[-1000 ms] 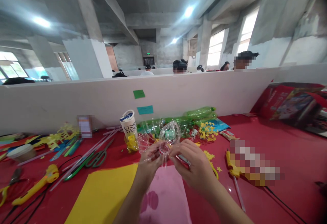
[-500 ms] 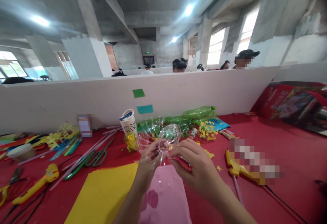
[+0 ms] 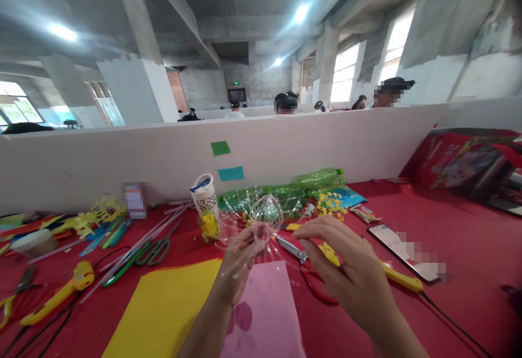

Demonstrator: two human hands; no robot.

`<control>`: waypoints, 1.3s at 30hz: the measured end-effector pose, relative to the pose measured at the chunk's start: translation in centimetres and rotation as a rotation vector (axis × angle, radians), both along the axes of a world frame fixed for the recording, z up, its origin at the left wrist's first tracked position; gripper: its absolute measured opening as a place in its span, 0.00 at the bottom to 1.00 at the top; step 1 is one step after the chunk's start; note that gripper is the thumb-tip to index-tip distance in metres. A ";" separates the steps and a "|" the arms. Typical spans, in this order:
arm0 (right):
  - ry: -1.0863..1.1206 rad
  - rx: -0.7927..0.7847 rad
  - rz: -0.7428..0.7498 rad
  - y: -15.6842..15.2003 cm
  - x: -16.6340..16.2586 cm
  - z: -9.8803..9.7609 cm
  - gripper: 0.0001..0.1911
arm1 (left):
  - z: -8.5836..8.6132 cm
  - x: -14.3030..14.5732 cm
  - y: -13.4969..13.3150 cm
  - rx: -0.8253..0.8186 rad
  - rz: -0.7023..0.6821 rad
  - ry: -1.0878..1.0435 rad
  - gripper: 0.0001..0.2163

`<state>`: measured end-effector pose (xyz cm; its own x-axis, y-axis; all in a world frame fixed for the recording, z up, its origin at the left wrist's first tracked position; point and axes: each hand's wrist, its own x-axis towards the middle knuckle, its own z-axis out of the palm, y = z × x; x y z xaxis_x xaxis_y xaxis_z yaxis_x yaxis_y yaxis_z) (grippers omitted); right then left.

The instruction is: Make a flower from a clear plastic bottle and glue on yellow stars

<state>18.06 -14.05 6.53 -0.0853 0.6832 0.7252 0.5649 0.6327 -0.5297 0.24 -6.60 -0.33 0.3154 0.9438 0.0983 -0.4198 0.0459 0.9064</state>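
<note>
"Toward the table's [image 3: 465,238] near edge, what have you got?"

"Pink sheet [image 3: 265,320] lowest. My right grip [image 3: 350,263] is parted beside the red-handled scissors [image 3: 302,257], holding nothing I can see. My left grip [image 3: 240,252] pinches a clear plastic piece [image 3: 266,222] just beyond the sheet's far edge."

"How would you steady it?"

"I'd pinch its ring-shaped lower part lightly, since thin strips probably crease, and keep my right grip clear of the scissors. Green bottles [image 3: 318,180] toward the table's far edge confuse its outline, so I'd work slowly."
</note>
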 end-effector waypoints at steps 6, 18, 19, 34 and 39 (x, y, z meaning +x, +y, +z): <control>-0.033 -0.084 0.047 1.0 -1.3 -0.7 0.08 | -0.2 0.7 -0.1 -0.103 -0.009 -0.050 0.14; -0.046 -0.132 -0.093 2.6 -2.2 -2.8 0.07 | -0.9 0.9 0.0 -0.097 -0.036 -0.084 0.14; -0.044 -0.142 -0.094 2.7 -2.2 -2.7 0.07 | -0.9 0.9 0.0 -0.088 -0.035 -0.082 0.14; -0.053 -0.075 0.086 2.4 -2.5 -2.4 0.08 | -0.1 0.7 -0.3 -0.028 -0.017 -0.048 0.14; -0.155 0.020 0.169 2.3 -2.7 -2.2 0.09 | 0.5 0.4 -0.5 0.016 0.032 -0.047 0.16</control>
